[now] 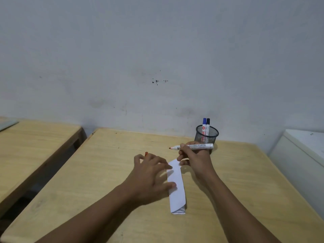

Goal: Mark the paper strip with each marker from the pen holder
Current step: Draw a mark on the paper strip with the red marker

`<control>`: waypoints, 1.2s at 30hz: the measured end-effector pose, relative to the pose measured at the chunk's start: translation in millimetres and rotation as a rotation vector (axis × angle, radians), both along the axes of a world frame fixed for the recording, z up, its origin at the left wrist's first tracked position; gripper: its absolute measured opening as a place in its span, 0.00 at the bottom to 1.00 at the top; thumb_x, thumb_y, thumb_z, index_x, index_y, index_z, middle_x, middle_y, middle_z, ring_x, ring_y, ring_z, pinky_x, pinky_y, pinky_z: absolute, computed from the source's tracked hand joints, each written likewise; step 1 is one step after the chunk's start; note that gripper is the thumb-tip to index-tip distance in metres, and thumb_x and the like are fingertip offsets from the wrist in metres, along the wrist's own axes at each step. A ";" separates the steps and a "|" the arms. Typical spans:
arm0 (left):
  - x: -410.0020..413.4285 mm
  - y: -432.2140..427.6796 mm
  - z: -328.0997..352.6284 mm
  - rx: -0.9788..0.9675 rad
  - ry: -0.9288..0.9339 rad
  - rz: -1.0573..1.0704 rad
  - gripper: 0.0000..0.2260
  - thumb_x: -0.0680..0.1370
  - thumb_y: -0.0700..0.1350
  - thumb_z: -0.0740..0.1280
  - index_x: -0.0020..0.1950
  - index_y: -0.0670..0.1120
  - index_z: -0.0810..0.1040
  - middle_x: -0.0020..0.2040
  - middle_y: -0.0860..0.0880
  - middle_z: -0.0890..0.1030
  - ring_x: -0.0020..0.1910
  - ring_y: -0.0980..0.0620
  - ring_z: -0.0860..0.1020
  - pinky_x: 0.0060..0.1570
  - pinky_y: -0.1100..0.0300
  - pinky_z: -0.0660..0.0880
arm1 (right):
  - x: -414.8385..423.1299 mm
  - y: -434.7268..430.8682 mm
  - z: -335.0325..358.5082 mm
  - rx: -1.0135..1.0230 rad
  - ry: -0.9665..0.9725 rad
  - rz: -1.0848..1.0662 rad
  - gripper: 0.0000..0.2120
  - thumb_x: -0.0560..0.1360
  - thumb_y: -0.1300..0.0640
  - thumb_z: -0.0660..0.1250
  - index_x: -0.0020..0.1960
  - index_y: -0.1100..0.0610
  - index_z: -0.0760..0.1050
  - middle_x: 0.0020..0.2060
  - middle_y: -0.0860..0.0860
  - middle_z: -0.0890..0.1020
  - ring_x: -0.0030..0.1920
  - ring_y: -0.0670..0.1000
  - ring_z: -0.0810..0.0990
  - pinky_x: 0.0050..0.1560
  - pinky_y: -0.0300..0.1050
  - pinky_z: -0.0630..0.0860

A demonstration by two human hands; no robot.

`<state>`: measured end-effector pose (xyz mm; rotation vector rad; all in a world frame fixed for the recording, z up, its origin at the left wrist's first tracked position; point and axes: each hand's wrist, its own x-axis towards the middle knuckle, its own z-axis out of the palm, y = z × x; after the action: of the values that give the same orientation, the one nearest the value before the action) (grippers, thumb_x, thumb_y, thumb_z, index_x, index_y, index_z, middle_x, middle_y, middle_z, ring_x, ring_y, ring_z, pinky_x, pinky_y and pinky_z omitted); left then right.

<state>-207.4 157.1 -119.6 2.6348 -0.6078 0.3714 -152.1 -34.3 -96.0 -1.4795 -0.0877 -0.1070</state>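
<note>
A white paper strip [176, 188] lies lengthwise on the wooden table [98, 172], its near end folded. My left hand [150, 174] rests on the strip's left edge with thumb and a finger pressing it; a red cap [146, 153] peeks out behind its fingers. My right hand [194, 158] grips an uncapped white marker with a red tip [192, 146], held level above the strip's far end, tip pointing left. A black mesh pen holder [206, 135] stands behind it with a blue marker [204, 125] and a black marker [208, 125] upright inside.
A second wooden table [31, 142] stands to the left across a narrow gap. A white cabinet [301, 155] sits at the right. A grey wall rises right behind the tables.
</note>
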 end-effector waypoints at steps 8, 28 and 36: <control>-12.7 -5.2 -20.7 0.244 0.140 -0.096 0.32 0.73 0.73 0.56 0.75 0.62 0.61 0.77 0.55 0.64 0.73 0.52 0.59 0.68 0.34 0.55 | 11.9 6.0 -20.3 -0.232 0.063 0.135 0.07 0.78 0.61 0.70 0.49 0.66 0.80 0.34 0.63 0.81 0.31 0.55 0.79 0.31 0.47 0.77; -11.0 -13.2 -26.4 0.259 0.172 -0.073 0.27 0.78 0.71 0.44 0.75 0.66 0.60 0.78 0.56 0.59 0.73 0.49 0.58 0.68 0.29 0.52 | 19.9 7.9 -39.1 -0.450 -0.076 0.055 0.12 0.81 0.55 0.67 0.40 0.60 0.77 0.28 0.51 0.80 0.25 0.45 0.76 0.30 0.37 0.73; -10.6 -14.3 -25.9 0.214 0.163 -0.023 0.29 0.74 0.71 0.55 0.73 0.63 0.66 0.76 0.52 0.65 0.74 0.49 0.59 0.68 0.28 0.55 | 24.4 11.7 -39.2 -0.549 -0.078 0.047 0.12 0.80 0.53 0.68 0.42 0.60 0.80 0.32 0.53 0.85 0.27 0.49 0.80 0.30 0.39 0.77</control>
<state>-218.0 142.8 -145.5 2.8222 -0.6550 0.0863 -127.6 -22.6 -135.2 -2.0202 -0.2288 -0.1078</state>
